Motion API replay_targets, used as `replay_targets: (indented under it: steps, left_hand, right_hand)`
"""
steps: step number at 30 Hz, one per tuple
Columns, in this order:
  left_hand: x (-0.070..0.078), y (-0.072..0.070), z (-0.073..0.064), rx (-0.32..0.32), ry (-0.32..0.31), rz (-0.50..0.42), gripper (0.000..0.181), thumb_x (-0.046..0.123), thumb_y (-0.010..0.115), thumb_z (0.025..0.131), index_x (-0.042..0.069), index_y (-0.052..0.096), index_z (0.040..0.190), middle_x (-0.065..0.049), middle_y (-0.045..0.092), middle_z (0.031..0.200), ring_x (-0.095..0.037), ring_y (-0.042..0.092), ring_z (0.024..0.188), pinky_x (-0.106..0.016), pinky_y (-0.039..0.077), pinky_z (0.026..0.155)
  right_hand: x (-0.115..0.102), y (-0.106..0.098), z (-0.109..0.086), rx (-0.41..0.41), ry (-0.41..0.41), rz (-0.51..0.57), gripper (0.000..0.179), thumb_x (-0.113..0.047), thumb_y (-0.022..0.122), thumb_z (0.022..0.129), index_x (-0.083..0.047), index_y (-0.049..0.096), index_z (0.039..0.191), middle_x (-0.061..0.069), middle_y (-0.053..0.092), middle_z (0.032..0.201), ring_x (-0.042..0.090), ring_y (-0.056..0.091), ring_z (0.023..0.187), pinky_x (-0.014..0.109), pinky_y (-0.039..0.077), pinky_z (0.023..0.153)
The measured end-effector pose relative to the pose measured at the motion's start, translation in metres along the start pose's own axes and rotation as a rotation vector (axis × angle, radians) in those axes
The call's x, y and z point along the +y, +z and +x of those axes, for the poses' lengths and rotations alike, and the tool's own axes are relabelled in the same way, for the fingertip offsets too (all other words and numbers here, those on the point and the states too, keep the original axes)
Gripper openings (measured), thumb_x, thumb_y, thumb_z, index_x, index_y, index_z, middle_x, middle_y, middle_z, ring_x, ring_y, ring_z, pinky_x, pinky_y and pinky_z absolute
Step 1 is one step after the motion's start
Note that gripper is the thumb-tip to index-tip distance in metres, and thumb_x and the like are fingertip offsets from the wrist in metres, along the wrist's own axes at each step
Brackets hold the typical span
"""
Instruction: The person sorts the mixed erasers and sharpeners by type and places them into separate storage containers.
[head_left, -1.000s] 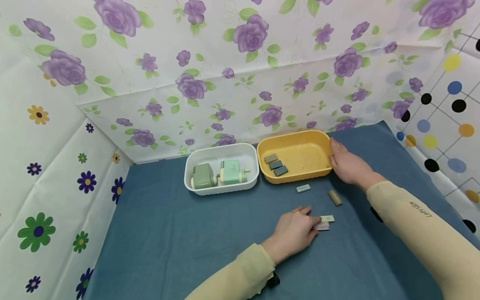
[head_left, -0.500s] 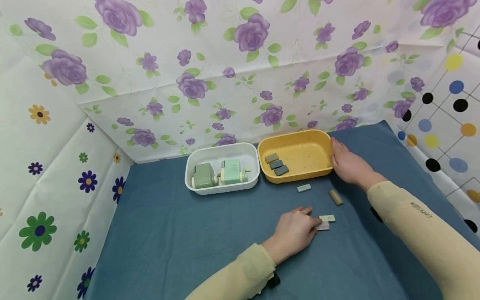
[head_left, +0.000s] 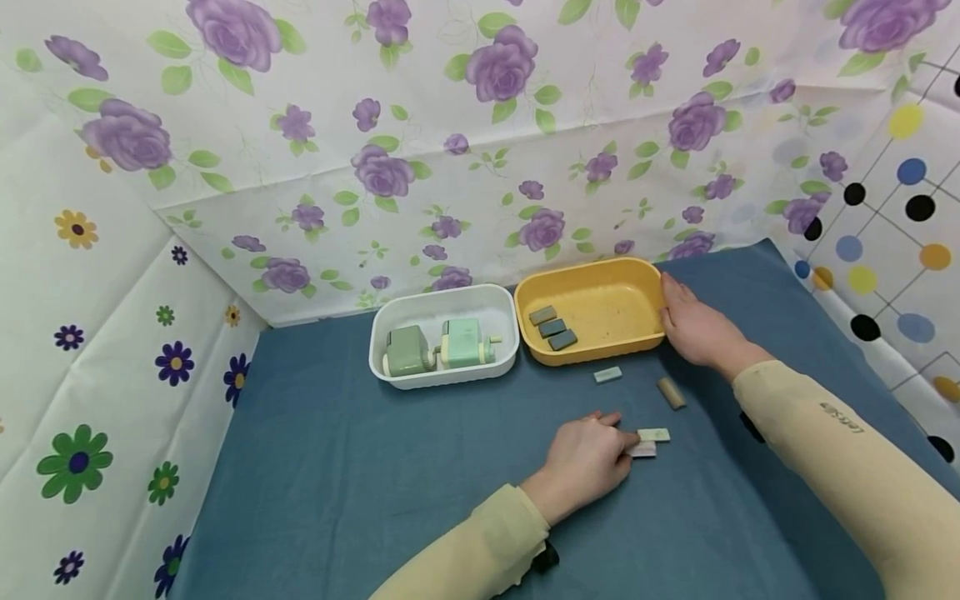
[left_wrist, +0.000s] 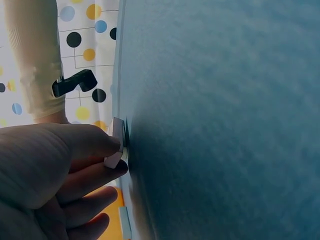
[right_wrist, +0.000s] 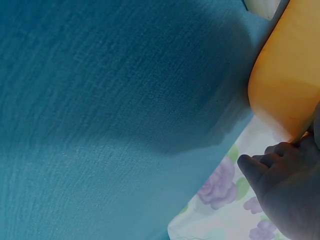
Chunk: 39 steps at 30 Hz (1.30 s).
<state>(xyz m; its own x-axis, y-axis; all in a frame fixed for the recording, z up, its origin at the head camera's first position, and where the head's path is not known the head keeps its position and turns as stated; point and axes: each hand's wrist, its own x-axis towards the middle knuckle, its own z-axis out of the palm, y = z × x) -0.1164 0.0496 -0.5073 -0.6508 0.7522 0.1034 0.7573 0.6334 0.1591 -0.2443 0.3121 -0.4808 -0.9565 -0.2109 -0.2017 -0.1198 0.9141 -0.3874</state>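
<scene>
My left hand [head_left: 588,462] pinches a pale pinkish-white eraser [head_left: 643,449] between thumb and finger, low over the blue cloth; the left wrist view shows the same eraser [left_wrist: 117,131] at the fingertips. Right beside it lies a light green eraser [head_left: 655,435]. My right hand [head_left: 697,323] rests with straight fingers against the right end of a yellow tray [head_left: 600,355]. Inside that tray, at its left, are a tan eraser [head_left: 543,315] and two dark grey-blue ones. In the right wrist view the fingers touch the tray's end.
A white tray [head_left: 450,380] stands against the yellow one, holding an olive crank sharpener [head_left: 407,352] and a mint one [head_left: 461,343]. On the cloth lie a pale blue-green eraser [head_left: 607,375] and a brown eraser [head_left: 671,393]. Flowered sheeting [head_left: 480,208] rises behind.
</scene>
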Motion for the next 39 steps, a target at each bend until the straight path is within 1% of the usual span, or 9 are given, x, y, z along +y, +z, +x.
replay_targets:
  steps: [15,19,23,25,27,30,33,35,39]
  left_hand:
    - [-0.008,-0.004,-0.001,0.044,0.0,-0.038,0.028,0.021,0.076,0.097,0.029,0.083,0.123,0.002,0.077,0.126,-0.01,0.064,0.131,-0.029,0.061,0.095]
    - [-0.013,-0.007,-0.003,0.047,-0.021,-0.06,0.026,0.024,0.075,0.098,0.029,0.083,0.123,-0.001,0.075,0.131,-0.015,0.067,0.13,-0.028,0.064,0.08]
    - [-0.024,-0.02,-0.002,0.037,-0.081,-0.089,0.026,0.028,0.076,0.099,0.03,0.083,0.124,-0.002,0.073,0.137,-0.02,0.068,0.128,-0.028,0.063,0.068]
    - [-0.031,-0.029,-0.001,0.034,-0.117,-0.107,0.028,0.029,0.076,0.099,0.031,0.082,0.126,-0.003,0.071,0.139,-0.022,0.068,0.129,-0.025,0.057,0.057]
    - [-0.038,-0.038,0.0,0.043,-0.143,-0.126,0.028,0.029,0.076,0.099,0.031,0.082,0.126,-0.004,0.071,0.14,-0.022,0.069,0.127,-0.022,0.044,0.044]
    - [-0.047,-0.049,0.0,0.056,-0.168,-0.152,0.028,0.028,0.076,0.099,0.03,0.082,0.127,-0.005,0.071,0.14,-0.013,0.077,0.088,-0.022,0.024,0.036]
    - [-0.055,-0.058,0.0,0.08,-0.172,-0.172,0.028,0.027,0.076,0.098,0.029,0.083,0.125,-0.006,0.072,0.138,-0.006,0.054,0.047,-0.021,0.022,0.037]
    - [-0.059,-0.064,0.001,0.103,-0.166,-0.181,0.027,0.026,0.077,0.098,0.028,0.083,0.124,-0.005,0.073,0.137,-0.005,0.039,0.039,-0.021,0.022,0.039]
    - [-0.061,-0.074,0.004,0.149,-0.154,-0.184,0.025,0.025,0.076,0.098,0.027,0.084,0.122,-0.006,0.073,0.136,-0.006,0.035,0.038,-0.021,0.021,0.038]
  right_hand:
    - [-0.002,-0.003,0.005,-0.001,0.005,0.001,0.07,-0.025,0.028,0.118,0.004,-0.012,0.167,0.029,-0.003,0.175,0.052,0.004,0.16,0.066,0.012,0.127]
    - [-0.005,-0.003,0.004,0.003,0.002,0.0,0.069,-0.024,0.029,0.118,0.005,-0.011,0.167,0.03,-0.001,0.175,0.052,0.006,0.16,0.066,0.013,0.127]
    - [-0.006,-0.002,0.004,0.003,0.0,-0.003,0.07,-0.023,0.03,0.118,0.005,-0.01,0.167,0.03,0.0,0.175,0.053,0.006,0.159,0.066,0.013,0.127]
    - [-0.005,-0.001,0.004,0.001,0.003,-0.005,0.07,-0.024,0.029,0.118,0.005,-0.01,0.167,0.03,-0.001,0.175,0.053,0.006,0.159,0.067,0.013,0.127]
    - [-0.003,0.0,0.004,-0.001,0.005,-0.005,0.07,-0.024,0.029,0.117,0.005,-0.01,0.167,0.03,-0.001,0.175,0.053,0.006,0.159,0.067,0.013,0.127]
    - [-0.002,0.001,0.004,-0.001,0.002,-0.002,0.07,-0.024,0.029,0.117,0.005,-0.01,0.167,0.03,-0.001,0.175,0.053,0.006,0.159,0.067,0.012,0.127]
    - [-0.002,0.001,0.004,-0.001,-0.005,0.003,0.07,-0.024,0.029,0.117,0.005,-0.01,0.167,0.03,-0.001,0.175,0.053,0.005,0.159,0.067,0.012,0.127]
    - [-0.002,0.001,0.004,-0.003,-0.005,0.005,0.07,-0.023,0.029,0.117,0.005,-0.01,0.167,0.03,-0.002,0.175,0.053,0.005,0.159,0.067,0.012,0.127]
    - [-0.002,0.0,0.002,-0.008,0.001,0.0,0.07,-0.023,0.029,0.117,0.006,-0.011,0.166,0.03,-0.002,0.175,0.053,0.005,0.159,0.067,0.012,0.127]
